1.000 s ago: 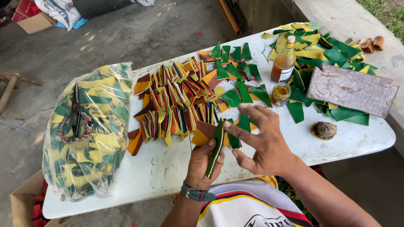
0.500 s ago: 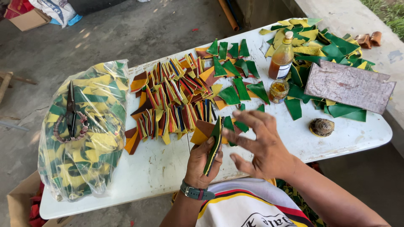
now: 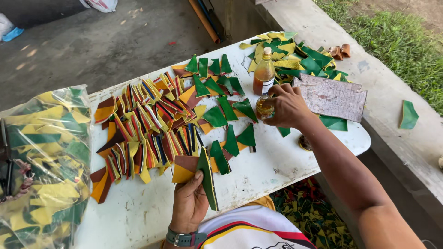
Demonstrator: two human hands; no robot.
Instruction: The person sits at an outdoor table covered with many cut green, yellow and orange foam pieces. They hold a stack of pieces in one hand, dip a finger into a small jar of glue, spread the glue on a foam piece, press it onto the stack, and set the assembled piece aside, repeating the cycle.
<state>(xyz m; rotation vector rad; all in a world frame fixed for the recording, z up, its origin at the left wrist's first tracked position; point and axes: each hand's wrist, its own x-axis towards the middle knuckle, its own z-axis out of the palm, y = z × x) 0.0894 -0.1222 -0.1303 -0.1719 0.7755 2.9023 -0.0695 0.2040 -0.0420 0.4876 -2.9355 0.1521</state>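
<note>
Left hand point(image 3: 189, 203) grips a folded green-and-yellow piece point(image 3: 205, 177) at the near edge of the white worktop point(image 3: 277, 170). Right hand point(image 3: 288, 107) closed around a small glass jar point(image 3: 265, 107) just below the amber bottle point(image 3: 264, 74). Coloured cut pieces point(image 3: 147, 129) spread between; bagged pieces point(image 3: 46, 166) far left.

one bottle point(image 3: 264, 71), one small jar point(image 3: 265, 107), one grey board point(image 3: 332, 97), one plastic bag point(image 3: 44, 166) at left, two hands; cut pieces too many to count.
</note>
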